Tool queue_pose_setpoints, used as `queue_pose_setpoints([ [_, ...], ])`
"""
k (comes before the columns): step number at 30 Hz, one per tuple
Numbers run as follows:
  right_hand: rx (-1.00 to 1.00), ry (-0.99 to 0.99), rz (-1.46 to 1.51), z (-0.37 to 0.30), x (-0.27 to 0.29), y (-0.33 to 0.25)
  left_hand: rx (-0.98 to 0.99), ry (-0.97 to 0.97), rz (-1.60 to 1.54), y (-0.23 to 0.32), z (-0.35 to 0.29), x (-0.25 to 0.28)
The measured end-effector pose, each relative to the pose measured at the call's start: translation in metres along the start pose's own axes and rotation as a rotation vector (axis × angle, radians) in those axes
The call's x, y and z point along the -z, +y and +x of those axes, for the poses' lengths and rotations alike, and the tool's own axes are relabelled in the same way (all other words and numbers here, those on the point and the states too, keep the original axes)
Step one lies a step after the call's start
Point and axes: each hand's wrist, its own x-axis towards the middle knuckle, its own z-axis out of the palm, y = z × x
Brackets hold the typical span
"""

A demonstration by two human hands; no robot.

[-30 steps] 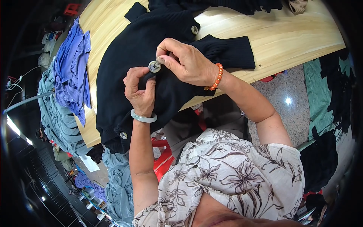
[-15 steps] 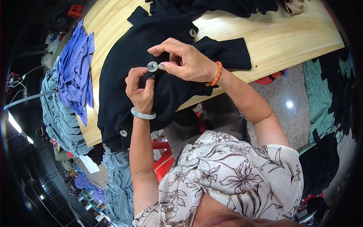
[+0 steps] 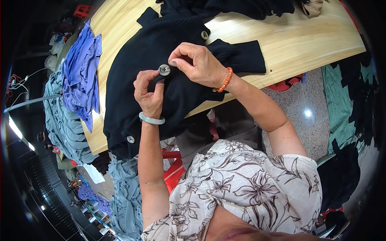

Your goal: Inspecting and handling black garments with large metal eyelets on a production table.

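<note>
A black knit cardigan point(image 3: 130, 68) with ribbed cuffs lies spread on the wooden table. My left hand point(image 3: 149, 94) pinches a fold of it between thumb and forefinger, right beside a large grey-brown button point(image 3: 164, 70). Just right of that button and apart from it, my right hand point(image 3: 201, 66) has thumb and forefinger pressed together; anything between them is too small to make out. Another button point(image 3: 204, 35) shows on the cardigan farther away, and one more button point(image 3: 130, 139) sits at its near left.
Purple garments point(image 3: 82, 72) overhang the left end of the wooden table point(image 3: 313, 38), above grey-green garments point(image 3: 60, 116). More black knitwear point(image 3: 249, 8) lies at the far edge, beside a beige piece point(image 3: 312, 7). Green and black cloth point(image 3: 339, 104) hangs at the right.
My right thumb and forefinger have closed together and drawn away from the button, slightly to the right and up. My left hand keeps its pinch on the cardigan.
</note>
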Motion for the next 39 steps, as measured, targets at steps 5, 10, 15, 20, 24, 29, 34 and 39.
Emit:
queue_pose_setpoints([
  [5, -0.069, -0.003, 0.016, 0.000, 0.009, 0.001, 0.010, 0.011, -0.016, -0.001, 0.002, -0.007],
  [10, -0.083, -0.030, 0.028, 0.008, 0.003, 0.002, 0.035, 0.008, 0.004, -0.004, 0.004, 0.000],
  [15, -0.119, -0.066, -0.032, 0.009, 0.000, -0.001, -0.202, 0.060, 0.021, 0.014, 0.020, 0.004],
  [20, -0.167, -0.150, -0.087, 0.004, 0.025, -0.002, -0.281, 0.187, 0.259, 0.021, 0.020, -0.013],
  [24, -0.118, -0.177, -0.070, 0.005, 0.026, 0.022, -0.159, 0.148, 0.464, 0.027, 0.011, -0.026],
  [29, -0.116, -0.187, 0.040, 0.010, 0.032, 0.036, 0.257, -0.103, 0.385, 0.042, 0.025, -0.031],
  [34, -0.119, -0.223, 0.038, 0.020, 0.041, 0.049, 0.290, -0.131, 0.516, 0.044, 0.034, -0.043],
  [39, -0.184, -0.128, 0.070, 0.015, 0.030, 0.025, 0.190, -0.123, 0.572, 0.044, 0.041, -0.052],
])
